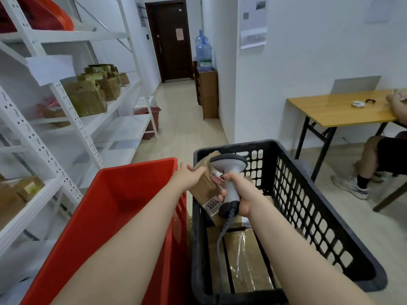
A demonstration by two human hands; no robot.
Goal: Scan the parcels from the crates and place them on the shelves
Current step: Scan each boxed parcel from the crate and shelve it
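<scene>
One parcel (203,188) in left grip (190,174)

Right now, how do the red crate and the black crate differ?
The red crate has solid walls; the black crate has perforated walls. The red crate's visible inside shows no parcels; the black crate holds cardboard parcels. Both are open-topped plastic crates, side by side.

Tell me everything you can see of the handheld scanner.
The scanner is a pistol-shaped handheld unit in light grey plastic, with a wide dark-edged head and a dark base from which a grey cable drops into the black crate. It stands roughly upright, head turned toward the cardboard parcel beside it. The right hand wraps its grip, index finger at the trigger. Whether the head touches the parcel cannot be told.
</scene>
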